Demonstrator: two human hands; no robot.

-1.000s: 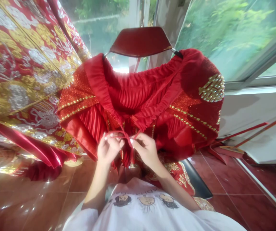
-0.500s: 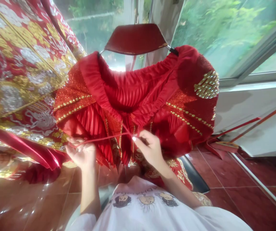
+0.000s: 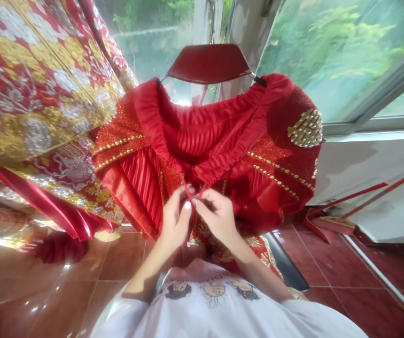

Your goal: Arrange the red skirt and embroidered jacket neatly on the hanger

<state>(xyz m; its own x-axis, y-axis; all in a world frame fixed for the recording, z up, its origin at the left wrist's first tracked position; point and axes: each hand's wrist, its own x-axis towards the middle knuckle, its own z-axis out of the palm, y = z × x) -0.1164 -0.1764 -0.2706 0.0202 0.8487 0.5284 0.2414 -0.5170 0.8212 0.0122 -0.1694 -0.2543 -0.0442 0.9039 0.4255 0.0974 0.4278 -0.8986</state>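
Note:
A red pleated skirt (image 3: 195, 126) with an elastic waistband hangs in front of me from a hanger (image 3: 211, 63) with a dark red top piece. Gold beads and glittering panels trim it. Two ends of a thin red drawstring (image 3: 188, 188) come out at the front of the waistband and cross between my hands. My left hand (image 3: 178, 217) pinches the drawstring between thumb and fingers. Close beside it, almost touching, my right hand (image 3: 218, 213) also pinches the drawstring. Their fingertips hide the crossing itself.
On the left hangs a red garment (image 3: 57, 89) with gold and silver embroidery, and a shiny red sash (image 3: 57, 206) below it. Windows (image 3: 332, 61) stand behind. A red dustpan or broom-like thing (image 3: 336, 223) lies by the wall on the tiled floor (image 3: 374, 305).
My left hand has come in from the far left, where it held the drawstring stretched out, to meet my right hand at the middle. The skirt appears slightly lower and further right.

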